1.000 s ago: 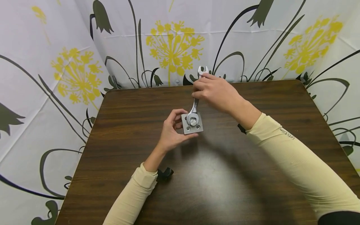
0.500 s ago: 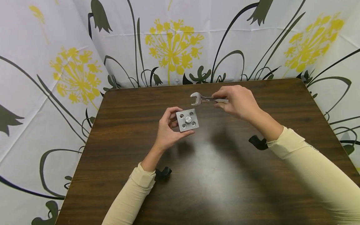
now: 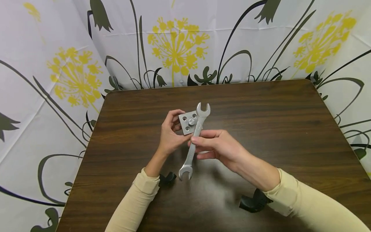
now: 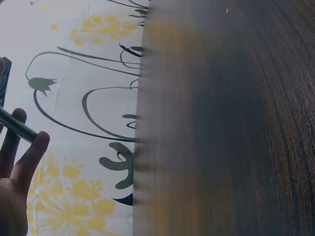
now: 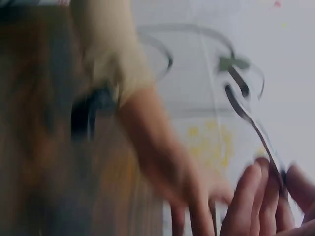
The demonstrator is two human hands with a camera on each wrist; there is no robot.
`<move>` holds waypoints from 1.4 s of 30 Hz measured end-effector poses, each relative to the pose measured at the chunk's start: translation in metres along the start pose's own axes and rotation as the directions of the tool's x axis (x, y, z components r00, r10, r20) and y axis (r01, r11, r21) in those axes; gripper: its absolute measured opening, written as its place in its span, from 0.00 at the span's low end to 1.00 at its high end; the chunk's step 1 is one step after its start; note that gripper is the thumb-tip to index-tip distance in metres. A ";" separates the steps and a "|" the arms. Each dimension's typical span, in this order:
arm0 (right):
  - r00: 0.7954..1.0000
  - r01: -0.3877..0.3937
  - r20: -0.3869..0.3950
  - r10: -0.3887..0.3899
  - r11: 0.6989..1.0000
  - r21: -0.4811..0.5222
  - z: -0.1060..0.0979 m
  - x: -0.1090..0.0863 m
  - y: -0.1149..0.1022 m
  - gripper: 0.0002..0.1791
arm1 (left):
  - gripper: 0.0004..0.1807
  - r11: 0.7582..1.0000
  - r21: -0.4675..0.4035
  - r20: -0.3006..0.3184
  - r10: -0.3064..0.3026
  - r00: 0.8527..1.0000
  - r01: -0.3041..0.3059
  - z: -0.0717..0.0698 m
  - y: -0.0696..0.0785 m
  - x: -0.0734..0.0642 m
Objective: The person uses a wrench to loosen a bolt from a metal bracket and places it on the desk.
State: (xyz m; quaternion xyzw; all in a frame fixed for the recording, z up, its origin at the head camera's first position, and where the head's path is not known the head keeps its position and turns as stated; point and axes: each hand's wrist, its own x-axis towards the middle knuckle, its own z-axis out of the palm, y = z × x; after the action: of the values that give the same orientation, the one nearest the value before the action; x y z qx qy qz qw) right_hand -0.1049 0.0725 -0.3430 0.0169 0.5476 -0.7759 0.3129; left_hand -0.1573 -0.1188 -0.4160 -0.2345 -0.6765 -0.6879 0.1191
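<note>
My left hand (image 3: 171, 137) holds a square grey metal plate (image 3: 185, 123) by its edges, with the thumb along the bottom. Holes show near the plate's corners, and a round-looking bolt head (image 3: 191, 121) stands out at its centre. Behind the plate, the left wrist view shows a threaded shank (image 4: 17, 125) running out past my fingers. My right hand (image 3: 223, 146) pinches a double open-ended wrench (image 3: 191, 154) at mid-shaft between thumb and fingers. The wrench's upper part passes in front of the plate's right side and hides it; whether they touch I cannot tell.
Both hands are above a dark wood-grain table (image 3: 130, 129). A flower-printed curtain (image 3: 185, 38) hangs behind its far edge and at both sides. Black wrist mounts (image 3: 252, 202) stick out under the sleeves.
The wrench was around the bolt head a second ago. My right hand has since pulled it off, turned it and brought it nearer me. The plate has shifted slightly left.
</note>
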 end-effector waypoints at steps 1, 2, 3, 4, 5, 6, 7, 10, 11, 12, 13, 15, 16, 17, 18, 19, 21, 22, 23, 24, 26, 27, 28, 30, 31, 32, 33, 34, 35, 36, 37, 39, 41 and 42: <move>1.000 -0.009 -0.008 0.009 0.999 0.050 0.007 -0.001 0.004 0.19 | 0.38 1.000 -0.010 -0.007 -0.002 1.000 0.002 -0.001 -0.004 0.000; 1.000 -0.013 -0.018 0.015 0.996 0.093 0.014 -0.002 0.008 0.18 | 0.39 1.000 -0.020 -0.011 -0.004 1.000 0.004 -0.001 -0.008 -0.001; 0.999 -0.015 -0.027 0.019 0.991 0.135 0.020 -0.003 0.011 0.17 | 0.40 1.000 -0.026 -0.015 -0.011 1.000 0.011 -0.001 -0.012 -0.002; 0.999 -0.017 -0.034 0.023 0.984 0.175 0.025 -0.002 0.015 0.16 | 0.41 0.999 -0.035 -0.017 -0.024 1.000 0.023 -0.001 -0.016 -0.003; 0.999 -0.018 -0.036 0.027 0.975 0.220 0.030 -0.001 0.018 0.15 | 0.42 0.998 -0.046 -0.018 -0.035 0.999 0.034 0.000 -0.020 -0.004; 0.999 -0.019 -0.035 0.029 0.965 0.260 0.035 0.000 0.021 0.14 | 0.43 0.998 -0.051 -0.021 -0.042 0.999 0.041 0.001 -0.022 -0.005; 0.999 -0.022 -0.029 0.032 0.954 0.300 0.039 0.002 0.024 0.12 | 0.44 0.997 -0.053 -0.024 -0.049 0.999 0.047 0.002 -0.022 -0.005; 1.000 -0.021 -0.007 0.027 0.913 0.406 0.049 0.007 0.031 0.06 | 0.43 0.996 -0.062 -0.022 -0.069 0.997 0.067 0.006 -0.017 -0.006; 1.000 -0.022 0.002 0.023 0.900 0.435 0.052 0.009 0.033 0.06 | 0.43 0.995 -0.074 -0.018 -0.075 0.997 0.073 0.007 -0.015 -0.006; 1.000 -0.020 0.010 0.017 0.888 0.459 0.055 0.010 0.035 0.05 | 0.42 0.994 -0.071 -0.017 -0.079 0.997 0.077 0.009 -0.010 -0.005; 1.000 -0.017 0.016 0.010 0.879 0.477 0.057 0.012 0.036 0.05 | 0.42 0.994 -0.073 -0.016 -0.083 0.996 0.082 0.010 -0.005 -0.005; 1.000 -0.012 0.022 0.001 0.861 0.508 0.062 0.015 0.039 0.06 | 0.41 0.994 -0.068 -0.008 -0.082 0.997 0.081 0.014 0.005 -0.003; 1.000 -0.009 0.022 -0.003 0.855 0.519 0.064 0.017 0.041 0.06 | 0.40 0.995 -0.067 -0.001 -0.077 0.997 0.076 0.015 0.010 -0.002; 1.000 -0.005 0.021 -0.007 0.850 0.527 0.066 0.018 0.042 0.07 | 0.40 0.996 -0.061 0.003 -0.070 0.998 0.070 0.017 0.016 -0.002; 1.000 -0.002 0.018 -0.009 0.844 0.536 0.067 0.020 0.043 0.07 | 0.39 0.997 -0.051 0.004 -0.064 0.998 0.064 0.018 0.021 -0.001; 1.000 0.004 0.015 -0.015 0.840 0.542 0.069 0.023 0.045 0.08 | 0.39 0.997 -0.050 0.006 -0.061 0.998 0.061 0.019 0.024 -0.001; 1.000 0.012 0.008 -0.020 0.829 0.559 0.071 0.027 0.047 0.09 | 0.38 0.998 -0.042 0.008 -0.052 0.999 0.053 0.021 0.029 -0.001; 1.000 0.017 0.006 -0.024 0.824 0.566 0.071 0.029 0.048 0.09 | 0.38 0.998 -0.040 0.005 -0.050 0.999 0.050 0.022 0.030 -0.001; 1.000 0.020 0.005 -0.029 0.819 0.574 0.072 0.030 0.048 0.09 | 0.38 0.998 -0.034 -0.001 -0.047 0.999 0.047 0.022 0.030 -0.001; 1.000 0.021 0.006 -0.030 0.812 0.583 0.072 0.032 0.049 0.08 | 0.38 0.999 -0.030 -0.007 -0.043 0.999 0.042 0.023 0.029 -0.002; 0.999 0.021 0.009 -0.033 0.800 0.599 0.073 0.034 0.049 0.07 | 0.38 1.000 -0.011 -0.015 -0.024 1.000 0.024 0.023 0.029 -0.002; 0.999 0.022 0.011 -0.037 0.795 0.606 0.074 0.035 0.049 0.07 | 0.38 1.000 0.000 -0.017 -0.014 1.000 0.014 0.023 0.029 -0.002; 0.999 0.023 0.016 -0.041 0.792 0.611 0.074 0.035 0.049 0.07 | 0.38 1.000 0.003 -0.018 -0.005 1.000 0.005 0.023 0.029 -0.003; 0.998 0.026 0.025 -0.052 0.785 0.619 0.075 0.036 0.049 0.07 | 0.39 1.000 0.005 -0.018 0.012 1.000 -0.012 0.023 0.028 -0.003; 0.998 0.029 0.027 -0.059 0.784 0.620 0.075 0.036 0.049 0.07 | 0.39 1.000 0.004 -0.017 0.019 1.000 -0.019 0.022 0.027 -0.003; 0.997 0.035 0.028 -0.067 0.784 0.620 0.075 0.037 0.049 0.07 | 0.39 1.000 0.007 -0.018 0.024 1.000 -0.024 0.022 0.026 -0.003; 0.997 0.040 0.025 -0.071 0.785 0.619 0.075 0.038 0.049 0.07 | 0.39 1.000 0.005 -0.017 0.031 0.999 -0.031 0.022 0.025 -0.003; 0.997 0.045 0.021 -0.073 0.784 0.620 0.075 0.039 0.048 0.07 | 0.39 0.999 0.004 -0.015 0.038 0.999 -0.038 0.021 0.023 -0.003; 0.997 0.049 0.015 -0.074 0.783 0.620 0.074 0.040 0.048 0.07 | 0.39 0.999 0.003 -0.012 0.043 0.999 -0.043 0.021 0.022 -0.003; 0.997 0.050 0.008 -0.071 0.783 0.620 0.074 0.041 0.048 0.08 | 0.39 0.999 0.004 -0.007 0.049 0.999 -0.049 0.021 0.020 -0.003; 0.998 0.051 0.002 -0.066 0.783 0.620 0.074 0.042 0.048 0.07 | 0.39 0.999 0.005 -0.002 0.054 0.999 -0.054 0.020 0.018 -0.004; 0.998 0.049 -0.007 -0.057 0.783 0.620 0.073 0.044 0.048 0.07 | 0.39 0.998 0.011 0.008 0.067 0.998 -0.067 0.019 0.015 -0.004; 0.999 0.043 -0.009 -0.048 0.787 0.615 0.072 0.045 0.049 0.07 | 0.40 0.997 0.012 0.010 0.072 0.997 -0.072 0.018 0.012 -0.004; 0.999 0.041 -0.009 -0.045 0.791 0.610 0.072 0.045 0.049 0.07 | 0.40 0.997 0.013 0.007 0.071 0.997 -0.071 0.018 0.011 -0.004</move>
State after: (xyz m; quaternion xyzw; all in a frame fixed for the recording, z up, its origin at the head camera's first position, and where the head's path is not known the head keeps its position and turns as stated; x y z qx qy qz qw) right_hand -0.0938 -0.0203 -0.3717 0.1022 0.2676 -0.9178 0.2748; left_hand -0.1454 -0.1024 -0.4087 -0.2601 -0.6725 -0.6780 0.1428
